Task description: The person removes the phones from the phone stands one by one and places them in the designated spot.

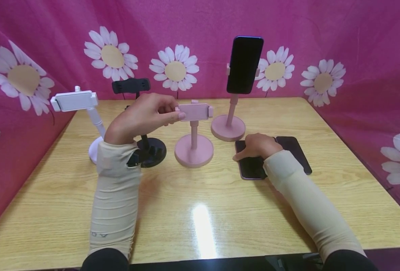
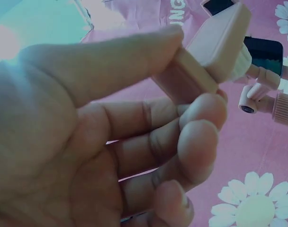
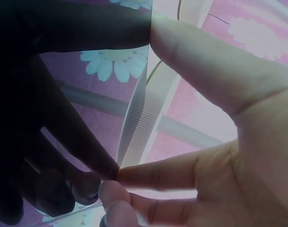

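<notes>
In the head view, my left hand [image 1: 140,114] pinches the left end of the holder on a pink phone stand [image 1: 194,150]. Thumb and fingertips on that pink end piece [image 2: 186,78] show close up in the left wrist view. My right hand [image 1: 261,146] grips a dark smartphone [image 1: 252,169] lying on the table, thumb at its left edge; the palm hides the upper part. The right wrist view has the thumb and fingers of the right hand [image 3: 201,118] against a glossy dark surface [image 3: 49,109] that mirrors them.
A second dark smartphone [image 1: 296,154] lies to the right. Behind stands another pink stand [image 1: 228,128] holding an upright phone [image 1: 244,66]. A white stand [image 1: 76,101] and a black stand [image 1: 131,86] are at the left, the black one partly behind my left arm. Flowered pink cloth [image 1: 213,22] surrounds the wooden table [image 1: 173,218].
</notes>
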A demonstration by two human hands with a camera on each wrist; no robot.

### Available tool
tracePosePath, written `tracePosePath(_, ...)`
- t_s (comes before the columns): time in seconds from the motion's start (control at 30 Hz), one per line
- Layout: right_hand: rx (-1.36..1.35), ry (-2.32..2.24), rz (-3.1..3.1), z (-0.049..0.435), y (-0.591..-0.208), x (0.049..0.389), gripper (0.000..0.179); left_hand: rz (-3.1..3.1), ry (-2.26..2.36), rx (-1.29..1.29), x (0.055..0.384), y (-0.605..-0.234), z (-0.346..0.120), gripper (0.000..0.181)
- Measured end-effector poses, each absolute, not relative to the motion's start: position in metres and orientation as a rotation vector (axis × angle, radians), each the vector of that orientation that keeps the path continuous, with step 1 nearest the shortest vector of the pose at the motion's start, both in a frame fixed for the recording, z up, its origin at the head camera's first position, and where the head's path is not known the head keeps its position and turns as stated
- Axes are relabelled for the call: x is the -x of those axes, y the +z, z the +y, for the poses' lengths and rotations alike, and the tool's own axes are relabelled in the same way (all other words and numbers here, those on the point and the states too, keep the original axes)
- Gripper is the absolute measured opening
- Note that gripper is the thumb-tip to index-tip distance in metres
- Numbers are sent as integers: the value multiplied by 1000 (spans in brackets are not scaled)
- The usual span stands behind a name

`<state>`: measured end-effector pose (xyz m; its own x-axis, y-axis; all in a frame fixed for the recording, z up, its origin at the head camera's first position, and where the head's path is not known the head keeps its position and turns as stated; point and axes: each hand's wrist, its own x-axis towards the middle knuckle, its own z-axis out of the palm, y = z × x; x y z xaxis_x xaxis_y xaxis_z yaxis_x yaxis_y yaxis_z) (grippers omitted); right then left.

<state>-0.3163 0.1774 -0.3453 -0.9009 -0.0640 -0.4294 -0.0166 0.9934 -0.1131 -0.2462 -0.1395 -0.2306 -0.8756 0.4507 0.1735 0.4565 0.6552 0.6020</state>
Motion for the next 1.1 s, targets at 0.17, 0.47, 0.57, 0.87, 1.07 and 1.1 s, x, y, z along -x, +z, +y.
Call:
tracePosePath(0.17, 53, -159, 2689, 177, -345, 316, 80, -2818, -992, 741, 247, -231, -144, 17)
tracePosePath(0.47, 57, -157, 2690, 178, -347, 317, 83, -2841, -946, 646, 248, -231, -150, 24)
tracePosePath(0.57, 63, -157, 2692, 178, -347, 317, 82, -2846, -911, 611, 247, -231, -153, 25)
tracePosePath(0.87, 71, -159, 2692, 178, -345, 316, 81, -2847, -885, 528, 247, -230, -155, 25)
tracePosePath(1.07, 77, -146, 2690, 178, -345, 317, 83, -2834, -878, 527, 246, -229, -155, 27)
tracePosePath(1.1, 78, -144, 2689, 178, -345, 317, 83, -2839, -878, 530, 246, -229, -155, 27)
